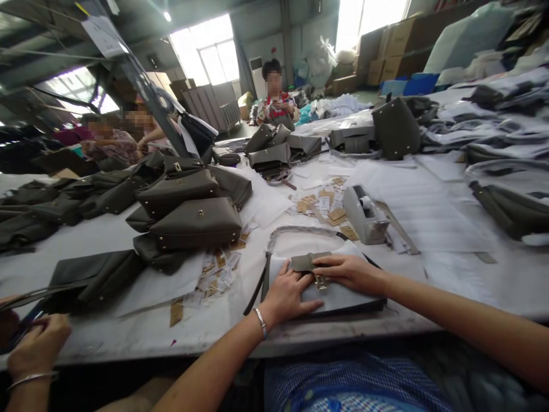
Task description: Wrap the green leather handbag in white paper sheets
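A grey handbag (343, 297) wrapped in white paper lies flat at the table's near edge. My left hand (288, 294) rests on its front with fingers spread flat, a bracelet at the wrist. My right hand (345, 270) lies over the bag's olive flap tab (302, 262), fingers pressed down beside the brass clasp (319, 281). The bag's strap (258, 286) curves off the left side.
A stack of olive handbags (195, 220) stands left of centre, more bags (274, 150) farther back. A grey tape dispenser (364, 214) and loose paper tags (330, 206) lie behind my bag. A co-worker's hand (36, 343) works at the near left; other people sit across the table.
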Action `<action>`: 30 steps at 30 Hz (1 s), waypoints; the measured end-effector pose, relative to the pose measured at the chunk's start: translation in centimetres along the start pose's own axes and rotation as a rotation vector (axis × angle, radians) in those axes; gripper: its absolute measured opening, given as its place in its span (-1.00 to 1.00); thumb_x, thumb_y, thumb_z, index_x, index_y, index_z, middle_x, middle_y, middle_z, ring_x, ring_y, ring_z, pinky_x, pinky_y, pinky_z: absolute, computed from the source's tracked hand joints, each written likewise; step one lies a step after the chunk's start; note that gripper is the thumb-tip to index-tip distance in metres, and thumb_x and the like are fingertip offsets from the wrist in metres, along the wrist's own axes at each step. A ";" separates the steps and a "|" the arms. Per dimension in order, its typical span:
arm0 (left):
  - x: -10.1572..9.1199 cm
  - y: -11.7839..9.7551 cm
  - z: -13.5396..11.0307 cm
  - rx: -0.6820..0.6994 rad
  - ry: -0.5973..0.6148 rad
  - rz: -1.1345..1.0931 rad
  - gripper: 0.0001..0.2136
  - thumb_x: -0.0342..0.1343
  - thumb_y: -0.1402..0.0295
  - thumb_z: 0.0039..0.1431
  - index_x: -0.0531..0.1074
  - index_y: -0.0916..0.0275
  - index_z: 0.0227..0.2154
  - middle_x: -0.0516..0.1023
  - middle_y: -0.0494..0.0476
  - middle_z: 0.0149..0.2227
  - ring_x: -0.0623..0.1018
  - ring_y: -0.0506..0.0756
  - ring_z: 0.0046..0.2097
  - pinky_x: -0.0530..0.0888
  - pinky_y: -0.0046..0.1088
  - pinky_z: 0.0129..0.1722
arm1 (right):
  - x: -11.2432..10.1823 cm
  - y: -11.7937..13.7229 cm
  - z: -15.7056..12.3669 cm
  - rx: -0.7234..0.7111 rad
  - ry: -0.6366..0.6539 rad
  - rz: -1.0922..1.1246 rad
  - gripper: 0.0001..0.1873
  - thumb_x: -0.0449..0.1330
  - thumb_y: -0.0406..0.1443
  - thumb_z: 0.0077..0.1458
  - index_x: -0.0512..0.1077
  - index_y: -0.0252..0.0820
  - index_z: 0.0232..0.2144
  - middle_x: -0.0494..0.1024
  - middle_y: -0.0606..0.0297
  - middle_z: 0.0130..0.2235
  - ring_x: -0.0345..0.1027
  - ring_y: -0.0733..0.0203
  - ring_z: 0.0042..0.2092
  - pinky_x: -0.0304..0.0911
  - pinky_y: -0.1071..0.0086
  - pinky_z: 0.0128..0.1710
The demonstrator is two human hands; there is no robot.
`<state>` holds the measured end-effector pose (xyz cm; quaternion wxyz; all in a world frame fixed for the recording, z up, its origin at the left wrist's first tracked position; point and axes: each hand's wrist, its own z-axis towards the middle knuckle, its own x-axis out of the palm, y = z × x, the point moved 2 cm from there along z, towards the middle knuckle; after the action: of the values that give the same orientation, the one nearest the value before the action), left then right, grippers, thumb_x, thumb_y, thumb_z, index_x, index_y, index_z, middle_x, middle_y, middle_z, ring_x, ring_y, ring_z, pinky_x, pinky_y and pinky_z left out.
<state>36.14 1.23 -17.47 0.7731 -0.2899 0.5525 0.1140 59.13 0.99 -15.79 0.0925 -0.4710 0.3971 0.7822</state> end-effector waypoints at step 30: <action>0.8 -2.0 -2.5 0.350 -0.068 -0.061 -0.72 -0.04 0.36 0.31 0.39 0.24 0.02 0.56 0.15 0.07 0.52 0.08 0.12 0.47 -0.41 0.14 | 2.3 2.5 2.2 -0.109 0.176 -0.293 -0.76 0.05 -0.33 0.28 0.50 -0.21 -0.35 0.53 0.17 -0.28 0.34 0.14 -0.21 0.26 0.32 -0.21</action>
<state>35.42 -1.94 -18.18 0.8331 -0.1638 0.5283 0.0024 55.10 0.36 -15.80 0.1450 -0.5947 0.2878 0.7365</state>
